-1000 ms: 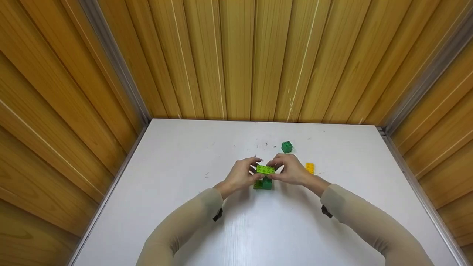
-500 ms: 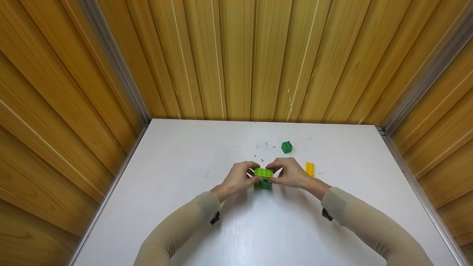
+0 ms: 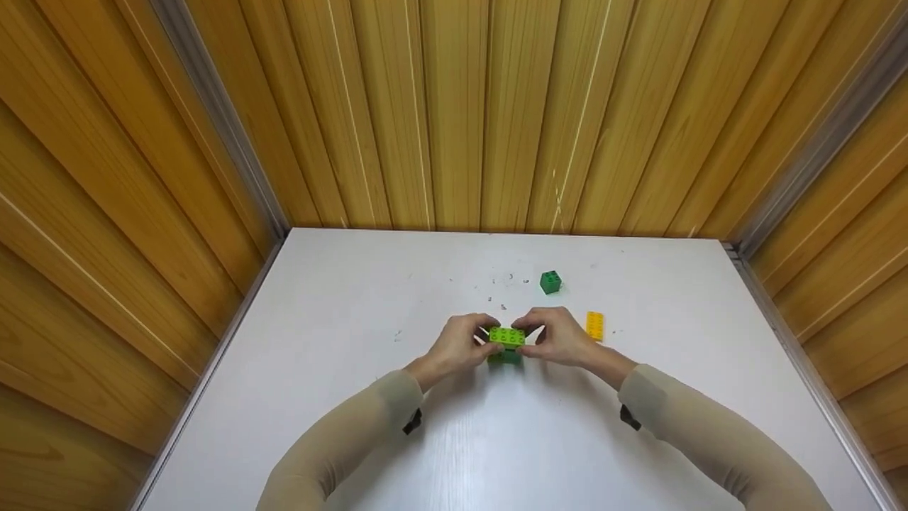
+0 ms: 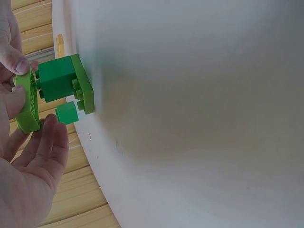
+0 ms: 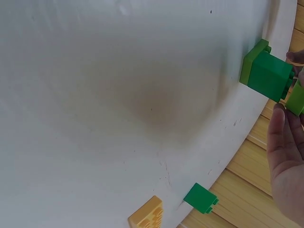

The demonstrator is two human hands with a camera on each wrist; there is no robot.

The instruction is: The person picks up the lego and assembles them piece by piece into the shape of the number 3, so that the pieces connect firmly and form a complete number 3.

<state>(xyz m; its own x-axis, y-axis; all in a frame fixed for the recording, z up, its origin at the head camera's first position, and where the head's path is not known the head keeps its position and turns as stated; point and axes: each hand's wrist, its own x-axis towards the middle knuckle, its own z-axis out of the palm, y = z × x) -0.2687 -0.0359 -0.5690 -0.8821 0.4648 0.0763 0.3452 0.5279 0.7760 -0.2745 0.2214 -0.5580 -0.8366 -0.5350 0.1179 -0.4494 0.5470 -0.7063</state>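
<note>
A lime green building brick (image 3: 507, 336) with studs on top is pinched at its left end by my left hand (image 3: 457, 342). My right hand (image 3: 557, 337) pinches its right end between thumb and fingers. Directly beneath, a dark green brick (image 4: 57, 78) stands upright on one side of a flat lime green plate (image 4: 85, 90) on the table; bare studs show on the plate's other side. In the left wrist view the held brick's hollow underside sits right at the dark green brick's studs, tilted a little. From above, the held brick hides most of this stack.
Behind my right hand lies a loose dark green brick (image 3: 550, 282). A yellow-orange flat brick (image 3: 594, 326) lies beside my right wrist. Small dark marks dot the white table (image 3: 355, 298), and wood-look panels (image 3: 454, 121) wall its back and sides.
Both hands have come slightly toward me with the lime green brick, bringing it over the dark green brick, which it now covers more. The loose bricks have stayed put.
</note>
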